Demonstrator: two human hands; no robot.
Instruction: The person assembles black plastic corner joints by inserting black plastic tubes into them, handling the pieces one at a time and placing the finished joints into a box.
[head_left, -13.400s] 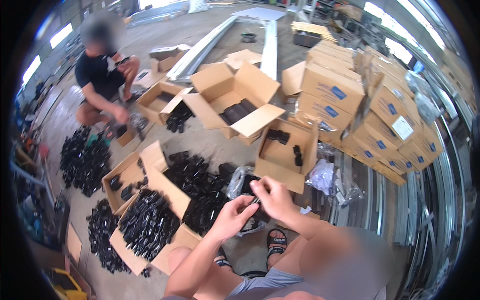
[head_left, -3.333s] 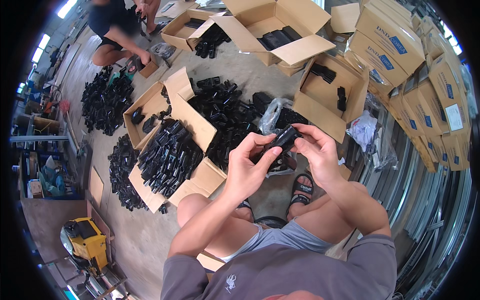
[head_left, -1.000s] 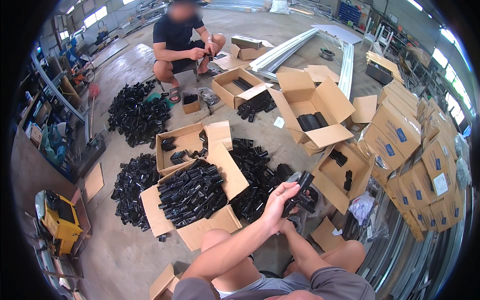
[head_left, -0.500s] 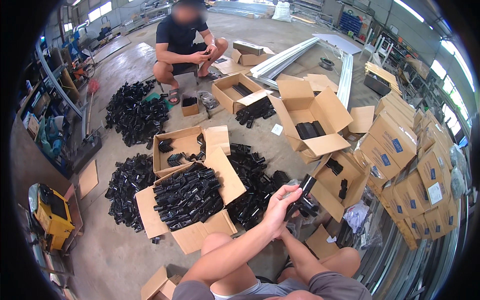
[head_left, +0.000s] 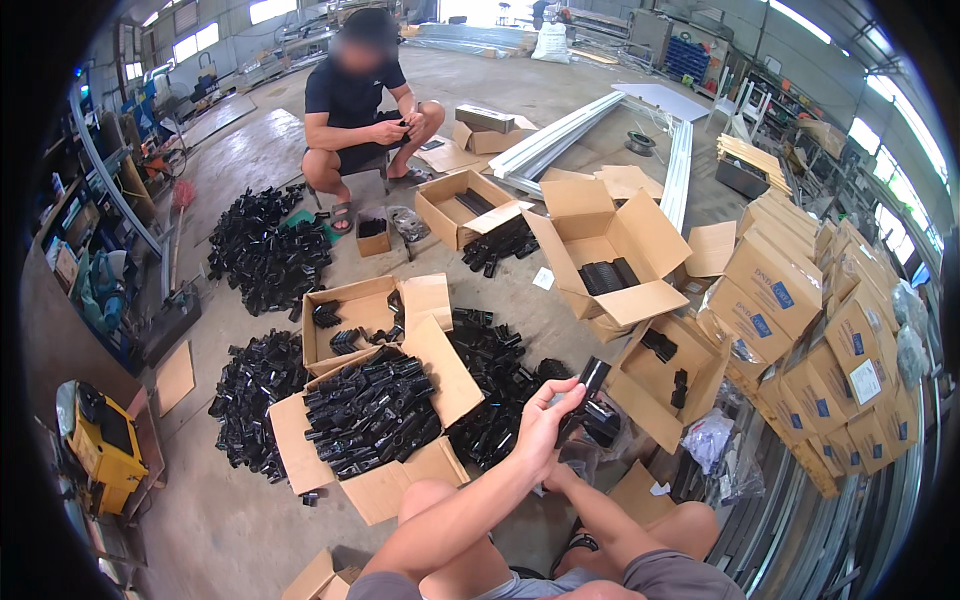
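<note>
- The left hand (head_left: pixel 545 425) is raised in front of the person's knees, fingers curled around a black plastic part (head_left: pixel 583 390) that points up and to the right.
- The right hand (head_left: pixel 556 478) sits lower, mostly hidden behind the left wrist; whether it grips anything is hard to tell.
- The held part hovers above a loose heap of black parts (head_left: pixel 495 385) on the concrete floor (head_left: pixel 220 520).
- Just left of the heap lies an open cardboard box (head_left: pixel 370 415) filled with the same black pieces, with a second, emptier box (head_left: pixel 355 315) behind it.
- To the right, another open box (head_left: pixel 668 385) holds a few black parts.
- Stacked closed cartons (head_left: pixel 810 340) line the right side.
- Farther back, another person (head_left: pixel 362 110) squats, hands together, beside a large black pile (head_left: pixel 268 255).
</note>
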